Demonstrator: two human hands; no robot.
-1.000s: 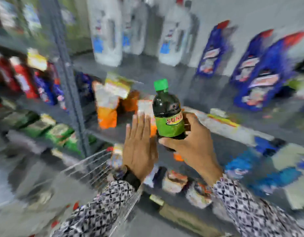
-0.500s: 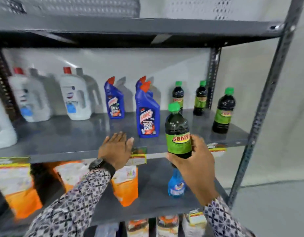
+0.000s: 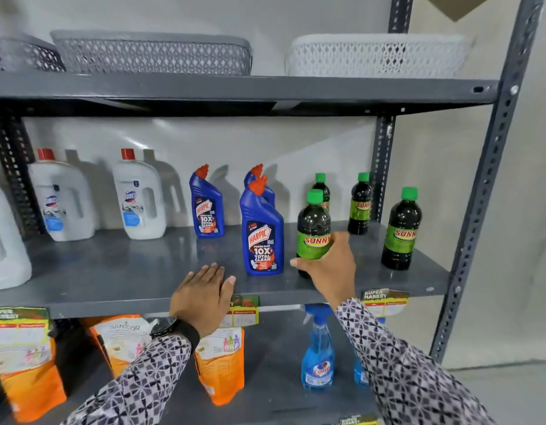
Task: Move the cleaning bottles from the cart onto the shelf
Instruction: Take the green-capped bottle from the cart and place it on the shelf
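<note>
My right hand [image 3: 330, 269] grips a dark Sunny bottle [image 3: 313, 228] with a green cap and green label, upright on the grey middle shelf [image 3: 127, 271], just right of the front blue Harpic bottle [image 3: 261, 233]. My left hand [image 3: 204, 297] lies flat, fingers apart, on the shelf's front edge and holds nothing. Three more Sunny bottles stand on the shelf: one behind the held bottle [image 3: 322, 187], one at the back [image 3: 360, 205], one at the right [image 3: 401, 230]. The cart is out of view.
Two more Harpic bottles [image 3: 206, 204] and white Domex jugs [image 3: 140, 199] stand further left. Grey and white baskets [image 3: 376, 55] sit on the top shelf. Below are orange pouches [image 3: 221, 366] and blue spray bottles [image 3: 317, 354]. A steel upright [image 3: 480, 210] bounds the right side.
The view swung up from the cart to the shelf. My right hand carried the Sunny bottle forward and down onto the middle shelf; my left hand moved onto the shelf's front edge.
</note>
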